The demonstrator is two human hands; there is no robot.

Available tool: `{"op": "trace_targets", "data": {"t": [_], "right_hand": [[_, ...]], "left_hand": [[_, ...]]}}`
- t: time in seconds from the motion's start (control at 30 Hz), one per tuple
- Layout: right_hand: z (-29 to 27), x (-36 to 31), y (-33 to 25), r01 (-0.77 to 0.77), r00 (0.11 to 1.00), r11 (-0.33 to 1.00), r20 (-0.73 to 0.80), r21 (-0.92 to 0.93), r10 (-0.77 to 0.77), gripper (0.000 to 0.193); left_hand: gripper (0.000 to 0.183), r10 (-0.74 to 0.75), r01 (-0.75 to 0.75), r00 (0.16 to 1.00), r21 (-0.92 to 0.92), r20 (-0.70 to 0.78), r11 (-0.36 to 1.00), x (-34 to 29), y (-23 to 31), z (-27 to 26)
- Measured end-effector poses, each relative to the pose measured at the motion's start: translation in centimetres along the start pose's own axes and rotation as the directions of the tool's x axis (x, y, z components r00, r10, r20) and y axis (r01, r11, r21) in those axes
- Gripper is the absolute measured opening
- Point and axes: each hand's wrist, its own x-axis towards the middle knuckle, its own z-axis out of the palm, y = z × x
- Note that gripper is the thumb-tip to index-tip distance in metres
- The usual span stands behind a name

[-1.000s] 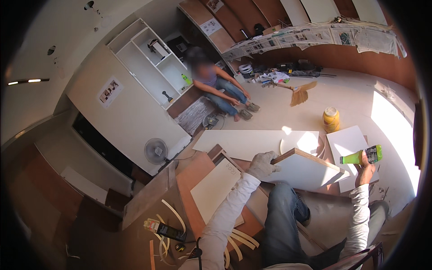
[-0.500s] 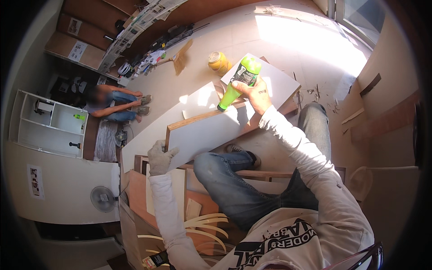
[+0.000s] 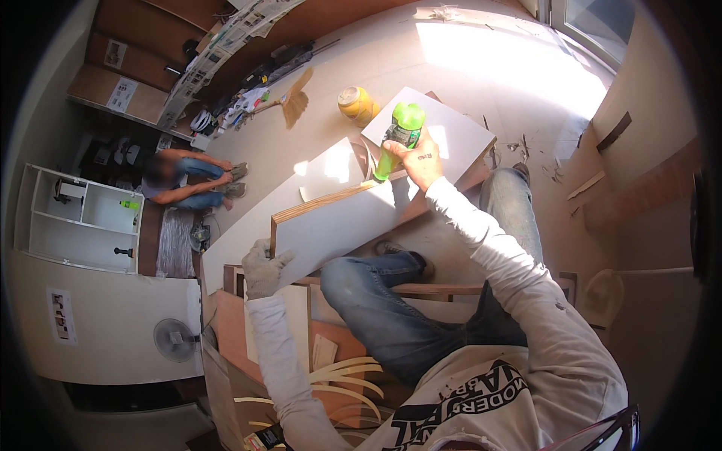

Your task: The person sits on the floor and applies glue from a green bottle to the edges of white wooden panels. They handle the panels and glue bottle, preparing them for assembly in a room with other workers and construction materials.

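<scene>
My bare right hand (image 3: 419,159) is wrapped round a bright green bottle (image 3: 406,124) with a dark label. The bottle is tilted with its narrow end down, at the upper edge of a white-faced board (image 3: 338,229). That edge shows bare layered plywood. Whether anything flows from the bottle cannot be made out. At the board's left end, my gloved left hand (image 3: 265,269) grips the corner, fingers partly behind it. The board stands on its long edge, leaning in front of my bent knee.
Behind it lie more white panels (image 3: 459,139). A yellow jar (image 3: 357,105) and a straw broom (image 3: 293,98) are farther off. A person (image 3: 188,177) sits at the left by a white shelf unit (image 3: 79,218). Curled pale strips (image 3: 346,372) lie near my left forearm.
The bottle's narrow end has shifted a little rightward along the board's edge, and the bottle stands somewhat more upright. My left hand keeps its hold on the corner. The whole view has shifted slightly.
</scene>
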Motion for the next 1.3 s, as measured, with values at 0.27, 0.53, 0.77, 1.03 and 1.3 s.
{"op": "trace_targets", "data": {"t": [0.27, 0.53, 0.77, 1.03, 1.3], "right_hand": [[0.2, -0.6, -1.4, 0.027, 0.996, 0.997, 0.085, -0.076, -0.02, 0.049], [1.4, -1.5, -2.6, -0.01, 0.995, 0.998, 0.104, 0.068, 0.003, 0.047], [0.5, -0.7, -1.6, -0.009, 0.998, 1.0, 0.058, 0.01, 0.009, 0.046], [2.3, -2.3, -5.2, 0.11, 0.982, 0.99, 0.146, 0.088, -0.122, 0.046], [0.6, -0.7, -2.0, -0.009, 0.999, 1.0, 0.038, 0.004, 0.009, 0.046]], "left_hand": [[0.034, 0.018, -0.018, 0.999, 0.015, 0.027, 1.0, -0.2, 0.8, -0.5], [0.038, -0.009, 0.008, 0.998, 0.022, 0.059, 1.0, -0.1, 0.5, -0.7], [0.036, 0.024, -0.024, 1.0, -0.01, 0.02, 1.0, 0.3, 0.9, -0.1], [0.037, 0.12, -0.12, 0.993, 0.061, 0.008, 0.991, 0.4, 1.6, 0.0], [0.039, 0.075, -0.075, 0.997, 0.082, 0.008, 0.994, -0.3, 1.5, -0.5]]}}
